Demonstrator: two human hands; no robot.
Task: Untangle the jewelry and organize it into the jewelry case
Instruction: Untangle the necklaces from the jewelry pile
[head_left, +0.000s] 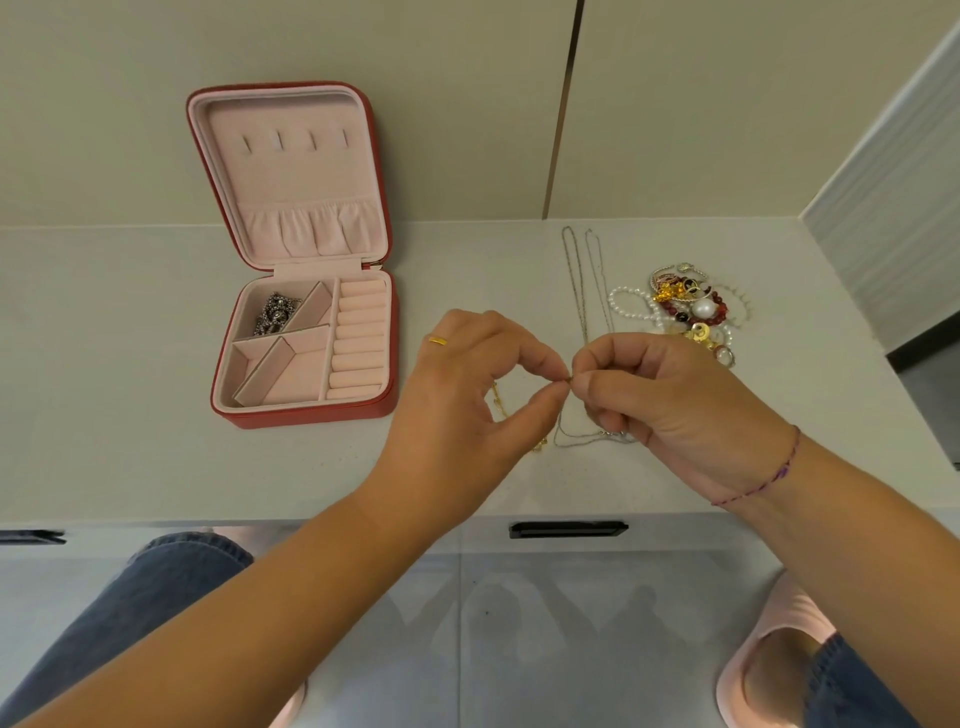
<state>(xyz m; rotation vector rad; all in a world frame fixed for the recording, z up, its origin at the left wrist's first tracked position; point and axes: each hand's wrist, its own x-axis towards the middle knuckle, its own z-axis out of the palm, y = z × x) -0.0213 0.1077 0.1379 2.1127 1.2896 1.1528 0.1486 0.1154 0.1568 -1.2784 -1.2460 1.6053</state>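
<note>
A red jewelry case (306, 415) with pink lining lies open on the left of the counter; a dark silver chain (274, 313) sits in its back left compartment. My left hand (467, 400) and my right hand (670, 400) meet at the fingertips, both pinching a thin silver chain (582, 291) that stretches away across the counter and loops beneath my right hand. A gold chain (501, 408) hangs under my left hand, partly hidden. A tangled pile of jewelry (685, 312) with pearls, red beads and gold pieces lies to the right.
The pale counter (130, 389) ends at a front edge near me, with a black drawer handle (569, 529) below it. A wall stands behind the case's lid. My knees and pink slippers show below.
</note>
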